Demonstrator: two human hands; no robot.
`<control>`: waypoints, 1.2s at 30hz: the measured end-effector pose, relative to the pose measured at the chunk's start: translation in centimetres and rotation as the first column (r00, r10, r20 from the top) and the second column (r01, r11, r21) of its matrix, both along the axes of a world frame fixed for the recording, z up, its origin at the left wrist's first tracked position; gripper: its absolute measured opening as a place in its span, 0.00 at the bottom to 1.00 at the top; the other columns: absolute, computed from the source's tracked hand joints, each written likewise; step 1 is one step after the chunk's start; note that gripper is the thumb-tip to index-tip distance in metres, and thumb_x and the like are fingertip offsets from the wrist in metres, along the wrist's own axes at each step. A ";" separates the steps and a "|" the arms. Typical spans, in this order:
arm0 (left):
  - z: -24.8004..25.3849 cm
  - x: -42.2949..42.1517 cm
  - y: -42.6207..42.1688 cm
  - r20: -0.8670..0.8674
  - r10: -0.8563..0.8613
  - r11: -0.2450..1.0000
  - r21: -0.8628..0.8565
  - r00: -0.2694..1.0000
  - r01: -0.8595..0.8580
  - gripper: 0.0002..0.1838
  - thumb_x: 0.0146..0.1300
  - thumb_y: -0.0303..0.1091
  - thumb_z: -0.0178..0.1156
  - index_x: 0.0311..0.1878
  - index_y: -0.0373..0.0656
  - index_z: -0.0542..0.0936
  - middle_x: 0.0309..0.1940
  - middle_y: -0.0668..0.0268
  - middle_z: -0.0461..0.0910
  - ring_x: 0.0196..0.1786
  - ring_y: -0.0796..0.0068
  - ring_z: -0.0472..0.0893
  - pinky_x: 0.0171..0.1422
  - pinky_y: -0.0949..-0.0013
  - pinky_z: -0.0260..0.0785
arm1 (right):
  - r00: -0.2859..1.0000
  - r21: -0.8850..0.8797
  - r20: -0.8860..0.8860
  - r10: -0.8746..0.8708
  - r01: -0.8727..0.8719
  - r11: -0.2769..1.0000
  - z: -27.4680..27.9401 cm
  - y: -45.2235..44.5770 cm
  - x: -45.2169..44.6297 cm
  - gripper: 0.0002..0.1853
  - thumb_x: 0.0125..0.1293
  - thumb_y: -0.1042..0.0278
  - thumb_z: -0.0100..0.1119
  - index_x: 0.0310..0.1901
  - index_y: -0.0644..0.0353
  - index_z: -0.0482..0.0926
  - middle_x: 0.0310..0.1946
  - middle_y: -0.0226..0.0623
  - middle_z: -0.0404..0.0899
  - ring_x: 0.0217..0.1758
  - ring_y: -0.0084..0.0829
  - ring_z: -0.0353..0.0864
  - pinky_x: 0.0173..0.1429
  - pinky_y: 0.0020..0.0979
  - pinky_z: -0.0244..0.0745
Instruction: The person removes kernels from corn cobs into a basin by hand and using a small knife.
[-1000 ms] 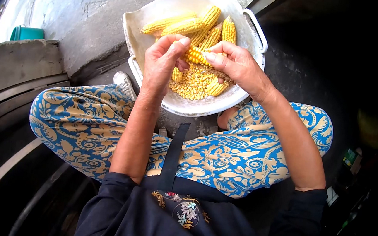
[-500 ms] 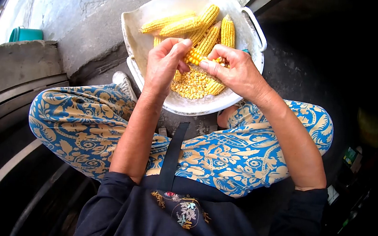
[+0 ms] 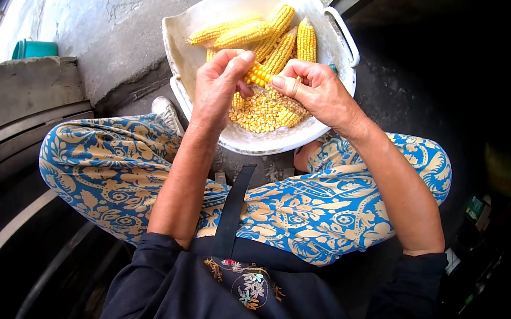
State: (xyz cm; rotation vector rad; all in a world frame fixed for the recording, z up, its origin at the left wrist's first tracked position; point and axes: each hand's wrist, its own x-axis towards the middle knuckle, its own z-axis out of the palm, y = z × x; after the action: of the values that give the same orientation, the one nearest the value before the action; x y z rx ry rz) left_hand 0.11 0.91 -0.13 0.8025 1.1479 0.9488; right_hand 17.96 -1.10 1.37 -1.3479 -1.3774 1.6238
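Note:
Between my two hands is a yellow corn cob [image 3: 257, 74], held above a white basin [image 3: 257, 148]. My left hand [image 3: 217, 88] is closed round its left end, thumb uppermost. On the right end, my right hand [image 3: 315, 91] grips with thumb and fingers pressed against the kernels. Loose corn kernels [image 3: 256, 118] lie below in the near part of the basin, with a shorter cob piece [image 3: 288, 117] among them. Several whole corn cobs [image 3: 243, 35] are piled in the far part. My fingers hide parts of the held cob.
The basin has a white handle [image 3: 345, 36] at its right rim and stands between my legs in patterned trousers [image 3: 324, 209]. A teal bucket [image 3: 35, 49] is at the far left, behind a low concrete ledge [image 3: 26, 85]. The right side is dark.
My right hand has shifted slightly along the right end of the cob, its fingers more closed. My left hand stays nearly in place on the cob.

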 end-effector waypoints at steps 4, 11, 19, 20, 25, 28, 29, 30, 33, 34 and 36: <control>0.1 -0.2 0.1 0.012 -0.010 1.000 0.002 1.000 0.010 0.12 0.60 0.38 0.61 0.37 0.38 0.79 0.26 0.70 0.77 0.22 0.84 0.72 0.26 0.81 0.64 | 0.999 0.028 0.048 0.025 -0.027 0.999 0.2 0.0 0.1 0.14 0.63 0.59 0.59 0.25 0.58 0.74 0.18 0.21 0.68 0.23 0.12 0.65 0.26 0.19 0.61; 0.6 0.1 0.0 -0.007 -0.054 0.999 0.005 0.999 0.054 0.13 0.59 0.39 0.61 0.38 0.38 0.79 0.28 0.69 0.78 0.22 0.84 0.72 0.25 0.82 0.64 | 0.993 0.150 0.113 0.014 -0.031 0.988 -0.3 -0.3 -0.2 0.15 0.61 0.54 0.59 0.28 0.58 0.76 0.19 0.25 0.71 0.24 0.15 0.69 0.28 0.22 0.64; 0.4 -0.3 0.1 0.073 -0.076 0.995 -0.052 0.994 0.080 0.12 0.61 0.38 0.60 0.41 0.40 0.78 0.31 0.72 0.78 0.29 0.86 0.74 0.28 0.81 0.67 | 0.996 -0.072 -0.047 0.077 -0.081 0.994 0.9 0.1 0.3 0.11 0.65 0.61 0.56 0.29 0.58 0.75 0.18 0.21 0.69 0.20 0.12 0.66 0.24 0.18 0.61; 0.4 -0.4 0.2 0.056 -0.084 0.995 -0.044 0.995 0.087 0.11 0.61 0.38 0.59 0.42 0.41 0.78 0.31 0.72 0.78 0.30 0.86 0.74 0.29 0.81 0.67 | 0.994 -0.118 -0.088 0.061 -0.072 0.990 1.0 0.1 0.3 0.11 0.65 0.61 0.55 0.30 0.58 0.75 0.18 0.21 0.69 0.20 0.12 0.66 0.23 0.17 0.61; 0.3 -0.3 0.0 0.131 -0.140 0.990 0.032 0.981 0.137 0.11 0.62 0.38 0.59 0.43 0.42 0.78 0.33 0.73 0.77 0.33 0.86 0.74 0.34 0.79 0.67 | 0.985 -0.158 -0.149 -0.085 0.061 0.986 0.4 0.3 0.3 0.09 0.64 0.62 0.54 0.36 0.59 0.75 0.22 0.22 0.71 0.21 0.10 0.66 0.24 0.15 0.62; 0.5 -0.2 0.0 0.138 -0.166 0.985 0.059 0.976 0.159 0.11 0.62 0.37 0.58 0.44 0.42 0.78 0.34 0.73 0.77 0.34 0.86 0.72 0.37 0.79 0.66 | 0.991 -0.188 -0.120 -0.056 0.033 0.982 1.5 0.6 0.6 0.11 0.64 0.60 0.52 0.40 0.59 0.75 0.27 0.23 0.72 0.26 0.11 0.68 0.30 0.14 0.65; 0.6 -0.2 0.0 0.130 -0.154 0.988 0.033 0.979 0.151 0.11 0.63 0.37 0.58 0.44 0.43 0.78 0.34 0.73 0.77 0.34 0.86 0.72 0.38 0.79 0.66 | 0.988 -0.199 -0.134 -0.072 0.045 0.979 1.7 0.7 0.6 0.13 0.64 0.57 0.53 0.40 0.59 0.75 0.28 0.24 0.72 0.29 0.13 0.69 0.33 0.15 0.66; 0.7 -0.2 -0.1 0.129 -0.155 0.988 0.035 0.979 0.151 0.11 0.63 0.37 0.58 0.44 0.43 0.78 0.34 0.73 0.77 0.34 0.86 0.72 0.38 0.79 0.66 | 0.985 -0.209 -0.148 -0.088 0.056 0.976 1.8 0.7 0.6 0.15 0.64 0.55 0.53 0.40 0.59 0.75 0.29 0.25 0.73 0.32 0.15 0.70 0.37 0.17 0.67; 1.0 0.4 -0.4 0.124 -0.231 0.972 0.071 0.965 0.224 0.11 0.63 0.38 0.57 0.45 0.43 0.77 0.35 0.73 0.77 0.35 0.86 0.73 0.37 0.79 0.67 | 0.999 -0.008 0.041 0.035 -0.035 0.999 -0.2 0.3 -0.2 0.29 0.59 0.36 0.54 0.35 0.62 0.77 0.27 0.32 0.75 0.33 0.23 0.75 0.36 0.25 0.69; 1.2 0.7 -0.6 0.133 -0.199 0.980 0.045 0.971 0.195 0.12 0.64 0.38 0.57 0.45 0.42 0.77 0.35 0.73 0.77 0.36 0.86 0.74 0.37 0.79 0.68 | 0.997 -0.052 0.049 0.062 -0.060 0.997 0.5 0.4 -0.1 0.28 0.60 0.38 0.54 0.34 0.63 0.77 0.26 0.31 0.74 0.33 0.22 0.74 0.36 0.24 0.69; 1.0 0.5 -0.6 0.156 -0.203 0.979 0.024 0.967 0.202 0.12 0.64 0.38 0.57 0.45 0.42 0.77 0.34 0.73 0.76 0.36 0.86 0.74 0.36 0.79 0.69 | 0.998 0.015 0.011 0.069 -0.069 0.998 0.3 0.4 0.0 0.26 0.63 0.43 0.53 0.33 0.65 0.76 0.24 0.30 0.73 0.32 0.19 0.72 0.35 0.23 0.67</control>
State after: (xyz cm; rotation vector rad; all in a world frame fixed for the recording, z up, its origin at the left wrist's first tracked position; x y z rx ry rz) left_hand 0.64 0.32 0.84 0.8192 0.9074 0.8308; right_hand 18.01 -0.65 1.63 -1.3157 -1.4542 1.6494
